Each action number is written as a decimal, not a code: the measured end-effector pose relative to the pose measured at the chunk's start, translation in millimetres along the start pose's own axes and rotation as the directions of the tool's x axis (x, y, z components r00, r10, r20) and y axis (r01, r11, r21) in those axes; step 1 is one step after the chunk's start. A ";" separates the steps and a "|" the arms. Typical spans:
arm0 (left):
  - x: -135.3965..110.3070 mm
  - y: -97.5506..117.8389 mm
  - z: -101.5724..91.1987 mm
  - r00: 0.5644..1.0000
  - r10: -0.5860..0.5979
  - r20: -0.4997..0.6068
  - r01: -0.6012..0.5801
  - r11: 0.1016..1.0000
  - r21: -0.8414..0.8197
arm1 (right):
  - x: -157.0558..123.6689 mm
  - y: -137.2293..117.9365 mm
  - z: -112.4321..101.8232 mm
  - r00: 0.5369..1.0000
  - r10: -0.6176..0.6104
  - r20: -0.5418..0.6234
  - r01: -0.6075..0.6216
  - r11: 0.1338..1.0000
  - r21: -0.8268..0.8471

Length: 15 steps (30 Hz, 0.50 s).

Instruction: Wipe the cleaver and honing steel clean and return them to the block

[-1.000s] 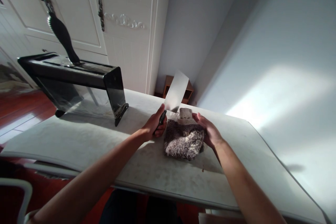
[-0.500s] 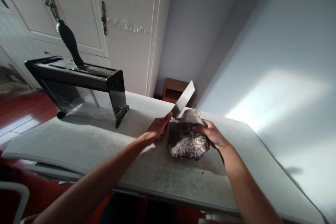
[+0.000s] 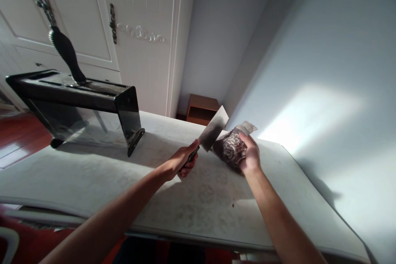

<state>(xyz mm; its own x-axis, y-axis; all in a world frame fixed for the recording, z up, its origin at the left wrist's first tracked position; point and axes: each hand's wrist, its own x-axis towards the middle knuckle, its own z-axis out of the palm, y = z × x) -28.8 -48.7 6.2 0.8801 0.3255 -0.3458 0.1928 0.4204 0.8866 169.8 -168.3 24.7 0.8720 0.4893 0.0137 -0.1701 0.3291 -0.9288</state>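
My left hand (image 3: 185,160) is wrapped round the dark handle of a cleaver (image 3: 214,128), whose broad blade points up and away to the right. In my right hand (image 3: 251,152) is a bunched grey-brown cloth (image 3: 229,148), speckled with white, its pale corner sticking up past my fingers. The cloth is just right of the blade's lower edge; whether they touch I cannot tell. Both are above the white table (image 3: 198,202). To the left stands a black knife block (image 3: 80,99) with clear sides, a black-handled knife (image 3: 66,53) upright in it.
White cabinets (image 3: 145,62) with dark metal handles stand behind the table. A small brown wooden nightstand (image 3: 202,103) is in the corner beyond the far edge. The pale wall (image 3: 324,70) borders the right side. A tiny brown speck (image 3: 233,205) lies on the tabletop.
My right hand has bunched the cloth and drawn it right, away from my left hand, so more of the cleaver's blade shows. The view has shifted slightly to the right.
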 end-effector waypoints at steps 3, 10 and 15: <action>-0.8 -1.5 1.1 0.997 -0.041 0.058 0.041 0.999 0.001 | -20.7 0.1 9.5 0.979 -0.108 0.174 0.121 0.990 -0.067; -0.2 -4.0 0.2 0.975 -0.149 0.164 0.155 0.988 -0.021 | -32.1 19.0 2.9 0.729 -0.301 0.614 0.619 0.673 -0.405; -2.3 -2.3 1.3 0.967 -0.189 0.170 0.192 0.981 -0.005 | -28.8 29.3 2.7 0.441 -0.333 0.833 0.898 0.176 -0.404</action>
<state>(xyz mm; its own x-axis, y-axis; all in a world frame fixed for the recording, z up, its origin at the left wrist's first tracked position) -30.8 -51.5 5.4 0.8885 0.0917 -0.4496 0.3563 0.4797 0.8018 138.5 -170.6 -1.9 0.0585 0.7792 0.6241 0.9383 0.1706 -0.3009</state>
